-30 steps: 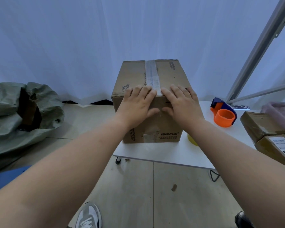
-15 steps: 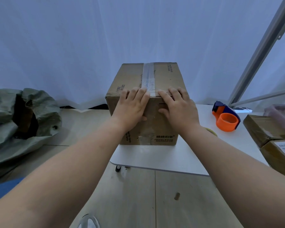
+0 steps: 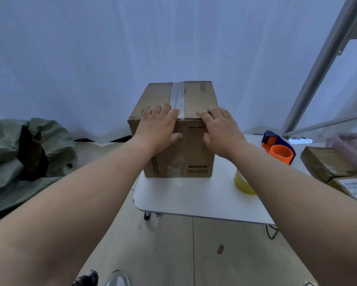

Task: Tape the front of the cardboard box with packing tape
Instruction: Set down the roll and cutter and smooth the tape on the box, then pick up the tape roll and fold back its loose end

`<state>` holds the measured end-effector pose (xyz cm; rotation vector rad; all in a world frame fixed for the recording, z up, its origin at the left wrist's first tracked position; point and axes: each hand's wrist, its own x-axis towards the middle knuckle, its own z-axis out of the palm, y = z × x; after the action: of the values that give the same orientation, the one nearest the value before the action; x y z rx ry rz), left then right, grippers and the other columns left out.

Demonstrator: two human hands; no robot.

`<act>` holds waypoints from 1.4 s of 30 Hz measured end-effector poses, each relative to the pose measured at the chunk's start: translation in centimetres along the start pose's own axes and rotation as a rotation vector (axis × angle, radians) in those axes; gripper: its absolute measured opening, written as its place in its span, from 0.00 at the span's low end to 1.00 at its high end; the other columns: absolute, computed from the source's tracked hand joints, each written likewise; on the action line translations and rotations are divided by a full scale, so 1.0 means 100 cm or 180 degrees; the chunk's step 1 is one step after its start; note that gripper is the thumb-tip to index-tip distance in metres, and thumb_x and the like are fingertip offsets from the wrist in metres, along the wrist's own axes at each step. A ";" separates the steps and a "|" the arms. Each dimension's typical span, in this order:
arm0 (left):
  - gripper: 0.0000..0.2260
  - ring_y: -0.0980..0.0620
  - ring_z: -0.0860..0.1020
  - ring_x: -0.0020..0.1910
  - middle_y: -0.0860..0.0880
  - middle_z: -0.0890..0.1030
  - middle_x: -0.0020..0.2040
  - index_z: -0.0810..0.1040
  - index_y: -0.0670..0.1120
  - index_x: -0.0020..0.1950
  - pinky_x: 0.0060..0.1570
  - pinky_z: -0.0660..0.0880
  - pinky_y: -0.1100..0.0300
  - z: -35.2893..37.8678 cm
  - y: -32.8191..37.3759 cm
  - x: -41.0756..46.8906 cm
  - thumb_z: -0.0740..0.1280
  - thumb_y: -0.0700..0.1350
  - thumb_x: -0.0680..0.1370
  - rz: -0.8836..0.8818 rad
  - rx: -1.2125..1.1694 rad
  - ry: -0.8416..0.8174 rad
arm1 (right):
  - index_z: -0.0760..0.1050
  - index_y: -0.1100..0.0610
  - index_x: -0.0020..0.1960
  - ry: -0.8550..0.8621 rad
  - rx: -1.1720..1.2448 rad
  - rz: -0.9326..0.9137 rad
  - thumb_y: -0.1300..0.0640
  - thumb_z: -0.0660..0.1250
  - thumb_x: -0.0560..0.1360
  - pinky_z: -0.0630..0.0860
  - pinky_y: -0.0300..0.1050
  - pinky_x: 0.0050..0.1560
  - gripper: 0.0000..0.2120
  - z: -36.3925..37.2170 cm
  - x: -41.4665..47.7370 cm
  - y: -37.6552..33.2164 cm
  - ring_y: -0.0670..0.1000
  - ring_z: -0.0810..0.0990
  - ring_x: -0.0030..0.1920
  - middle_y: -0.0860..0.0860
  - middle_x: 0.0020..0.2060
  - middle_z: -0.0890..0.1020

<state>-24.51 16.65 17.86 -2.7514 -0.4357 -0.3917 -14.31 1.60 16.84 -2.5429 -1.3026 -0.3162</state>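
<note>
Both bare forearms reach forward from the lower corners and draw closer together toward the hands. The left hand (image 3: 160, 129) lies palm-down with its fingers extended and close together, pointing away from the body, the thumb spread inward toward the other hand. The right hand (image 3: 222, 131) is level with it and a little apart, palm-down too, fingers extended and angled slightly inward toward the left hand, thumb tucked low.
</note>
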 end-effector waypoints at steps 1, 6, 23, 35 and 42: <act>0.28 0.41 0.67 0.66 0.43 0.66 0.69 0.61 0.45 0.71 0.63 0.66 0.46 -0.007 0.004 -0.002 0.60 0.59 0.77 0.0009 -0.0031 0.0034 | 0.57 0.54 0.73 0.0036 0.0048 0.0031 0.59 0.61 0.74 0.57 0.57 0.73 0.29 -0.007 -0.008 0.005 0.60 0.57 0.72 0.58 0.71 0.63; 0.21 0.42 0.67 0.65 0.43 0.69 0.66 0.66 0.44 0.69 0.63 0.66 0.47 -0.037 0.048 -0.011 0.59 0.53 0.79 0.0382 -0.0281 0.0261 | 0.58 0.54 0.73 0.0003 -0.0022 0.0310 0.58 0.61 0.75 0.59 0.54 0.70 0.27 -0.035 -0.062 0.047 0.59 0.59 0.71 0.58 0.72 0.63; 0.16 0.43 0.71 0.59 0.44 0.72 0.63 0.71 0.46 0.65 0.54 0.68 0.52 0.065 0.198 0.003 0.57 0.51 0.80 0.1586 -0.0785 -0.0554 | 0.61 0.62 0.71 -0.1366 0.0572 0.1925 0.58 0.62 0.76 0.67 0.52 0.64 0.25 0.056 -0.134 0.166 0.60 0.67 0.67 0.60 0.68 0.68; 0.16 0.46 0.74 0.60 0.49 0.77 0.55 0.72 0.49 0.59 0.65 0.55 0.47 0.118 0.244 0.018 0.63 0.57 0.77 0.1331 -0.1064 -0.1330 | 0.68 0.55 0.66 -0.1290 0.0637 0.1967 0.48 0.63 0.73 0.71 0.55 0.60 0.23 0.097 -0.130 0.180 0.57 0.74 0.60 0.55 0.61 0.76; 0.10 0.44 0.72 0.55 0.48 0.77 0.55 0.72 0.50 0.58 0.59 0.64 0.53 0.089 0.224 0.014 0.62 0.52 0.79 0.0529 -0.2600 -0.1594 | 0.67 0.56 0.67 -0.1019 0.2209 0.2121 0.57 0.69 0.72 0.72 0.45 0.54 0.25 0.064 -0.131 0.170 0.52 0.75 0.55 0.55 0.59 0.75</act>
<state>-13.68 0.09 4.08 -3.6557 -0.1652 0.2423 -7.51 -15.75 4.49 -2.2597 -0.4340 0.5910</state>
